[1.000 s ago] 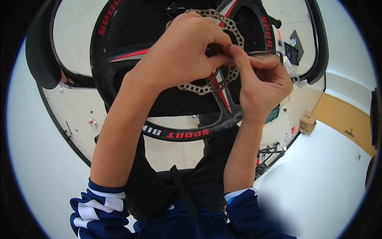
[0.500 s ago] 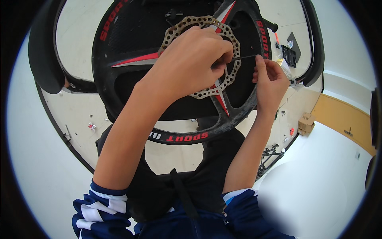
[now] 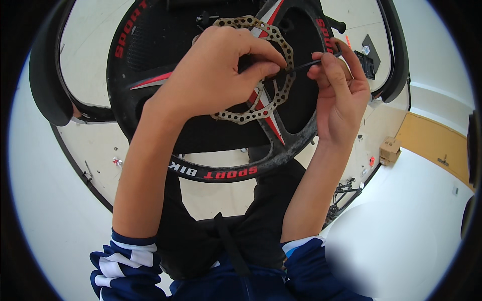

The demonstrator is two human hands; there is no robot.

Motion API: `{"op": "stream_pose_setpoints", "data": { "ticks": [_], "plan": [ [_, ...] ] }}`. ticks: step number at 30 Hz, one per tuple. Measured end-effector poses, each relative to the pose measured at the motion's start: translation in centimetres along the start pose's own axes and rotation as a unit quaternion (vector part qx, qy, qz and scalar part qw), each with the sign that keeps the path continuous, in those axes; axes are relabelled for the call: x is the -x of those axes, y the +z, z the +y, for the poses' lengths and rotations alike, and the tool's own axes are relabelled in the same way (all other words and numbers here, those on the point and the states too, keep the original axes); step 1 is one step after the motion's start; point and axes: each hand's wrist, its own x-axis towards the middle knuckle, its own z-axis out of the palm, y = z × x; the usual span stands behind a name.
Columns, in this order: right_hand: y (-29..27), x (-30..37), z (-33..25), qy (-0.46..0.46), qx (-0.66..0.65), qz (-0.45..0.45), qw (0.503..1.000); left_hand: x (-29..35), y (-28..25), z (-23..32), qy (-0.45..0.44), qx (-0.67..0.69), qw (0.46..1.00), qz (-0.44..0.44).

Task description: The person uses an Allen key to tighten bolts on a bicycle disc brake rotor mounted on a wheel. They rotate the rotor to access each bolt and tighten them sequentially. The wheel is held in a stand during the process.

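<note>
A dark wheel (image 3: 221, 174) with red and silver spokes lies in front of me, with a perforated metal brake disc (image 3: 243, 117) at its centre. Over the disc, my left hand (image 3: 216, 70) is closed, thumb and forefinger pinched around the inner end of a thin dark hex key (image 3: 305, 65). Its tip by the hub is hidden under those fingers. At the wheel's right side, my right hand (image 3: 341, 95) grips the key's outer part between thumb and fingers. The key's bent end shows by the raised forefinger.
Black padded armrests (image 3: 50, 75) curve up at the left and right. A black tool case (image 3: 365, 65) is on the floor at the right. Farther along that side are a cardboard box (image 3: 389, 150) and black bicycle parts (image 3: 343, 198). My legs are beneath the wheel.
The wheel and my left hand have shifted slightly left. My right hand has risen and turned, its forefinger lifting, and more of the hex key shows.
</note>
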Motion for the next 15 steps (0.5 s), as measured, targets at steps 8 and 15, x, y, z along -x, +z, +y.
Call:
{"op": "stream_pose_setpoints", "data": {
  "ticks": [8,15],
  "plan": [
    [1.12,0.12,-0.18,-0.056,0.077,-0.028,0.995,-0.01,-0.25,-0.24,0.009,0.005,1.0,-0.018],
    [1.23,0.34,-0.59,-0.079,0.109,-0.059,0.989,0.06,-0.02,-0.3,0.006,0.02,1.0,-0.012]
  ]
}}
